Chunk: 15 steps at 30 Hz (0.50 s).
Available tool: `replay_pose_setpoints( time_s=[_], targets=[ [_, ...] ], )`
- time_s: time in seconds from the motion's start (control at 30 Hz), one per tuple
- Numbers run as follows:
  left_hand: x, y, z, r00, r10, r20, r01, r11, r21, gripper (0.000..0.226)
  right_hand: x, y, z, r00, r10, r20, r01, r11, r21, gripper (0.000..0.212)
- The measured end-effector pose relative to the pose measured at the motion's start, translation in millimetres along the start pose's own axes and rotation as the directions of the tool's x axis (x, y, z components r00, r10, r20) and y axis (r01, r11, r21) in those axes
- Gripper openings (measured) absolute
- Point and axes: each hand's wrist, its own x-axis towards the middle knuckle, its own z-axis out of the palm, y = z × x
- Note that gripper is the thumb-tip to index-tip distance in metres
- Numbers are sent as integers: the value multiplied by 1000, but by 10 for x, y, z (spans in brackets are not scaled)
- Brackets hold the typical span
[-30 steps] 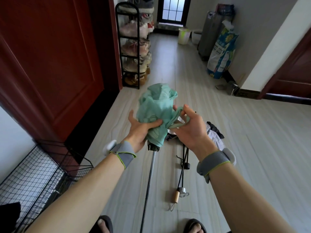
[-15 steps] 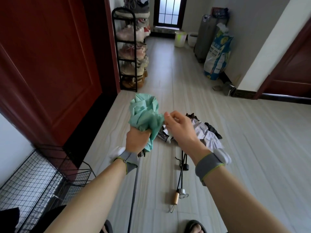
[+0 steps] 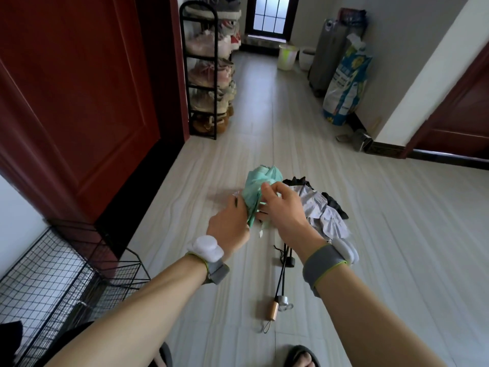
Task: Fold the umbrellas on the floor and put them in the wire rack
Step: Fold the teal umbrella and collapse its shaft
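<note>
A pale plank floor [image 3: 383, 234] runs ahead of us down the hallway. On our left stands a tall red door [image 3: 79, 102], and at its foot, low in the left corner, sits the black wire rack [image 3: 53, 274]; something dark lies at its near end, too cut off for us to name. Further along the same wall a black shoe rack [image 3: 185, 75] is stacked with shoes, and across the hall a blue and white sack [image 3: 346, 86] leans against the wall.

On the floor just ahead of us lies a grey and black umbrella [image 3: 325, 215], its cloth in a loose heap and its thin shaft pointing back towards our feet.

We hold the green umbrella [image 3: 258, 186] above the floor, in front of that heap, its cloth gathered into a bundle. Our left hand [image 3: 229, 226] is wrapped round the lower part of the bundle. Our right hand [image 3: 284, 207] comes in from the other side with fingers curled, pinching the green cloth near the top; blur hides the exact grip.

Each wrist wears a grey band [image 3: 321, 263]. The shaft on the floor ends in a small wooden handle [image 3: 274, 309].
</note>
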Motion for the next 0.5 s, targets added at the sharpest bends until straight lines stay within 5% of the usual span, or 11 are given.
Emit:
replay_pose_setpoints(
  time_s=[0.13,0.23,0.3,0.43,0.5],
  targets=[
    [36,-127,-26,988,68,142,2,896,-445,47,41,-18,-81,992,122,-36,-119,990,74,31],
    [52,-123,-163,982,48,185,115,621,-775,33,57,-40,-98,991,118,-61,-115,992,41,30],
    [89,-129,-223,964,4,265,227,504,-833,22,40,-47,-108,992,105,-67,-105,994,2,29],
    [180,-224,-211,948,-118,295,317,437,-842,22,28,-19,-120,986,165,17,-166,985,55,27],
    [207,-262,-244,932,-115,345,363,301,-882,25,28,-12,-148,983,178,53,-182,979,88,29]
  ],
)
